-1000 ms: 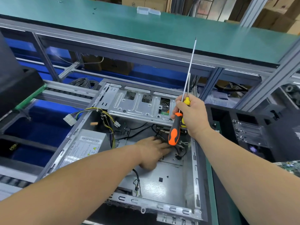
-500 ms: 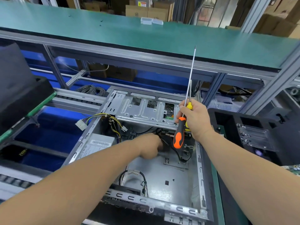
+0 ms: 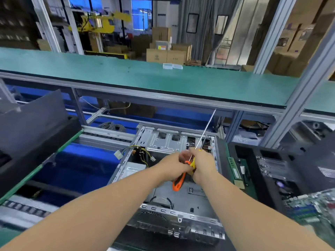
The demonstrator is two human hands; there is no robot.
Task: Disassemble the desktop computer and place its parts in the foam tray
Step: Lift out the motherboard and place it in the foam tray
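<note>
The open desktop case (image 3: 168, 211) lies on its side in front of me, with its power supply (image 3: 134, 170) at the left and a drive cage (image 3: 166, 142) at the far end. My right hand (image 3: 203, 165) holds two screwdrivers: an orange-handled one (image 3: 178, 182) and a yellow-handled one (image 3: 193, 163), their shafts pointing up. My left hand (image 3: 174, 164) has come up against the right hand and touches the handles; whether it grips one is unclear. The black foam tray (image 3: 272, 171) stands to the right with parts in it.
A yellow and black cable bundle (image 3: 132, 151) hangs over the case's left wall. RAM sticks (image 3: 235, 171) lie at the tray's left edge, a green motherboard (image 3: 311, 207) at the lower right. A black panel (image 3: 30, 127) leans at the left. A green shelf (image 3: 163, 78) spans overhead.
My left hand has come up out of the case and met the right hand at the screwdriver handles. The view has tilted upward, so the warehouse behind shows.
</note>
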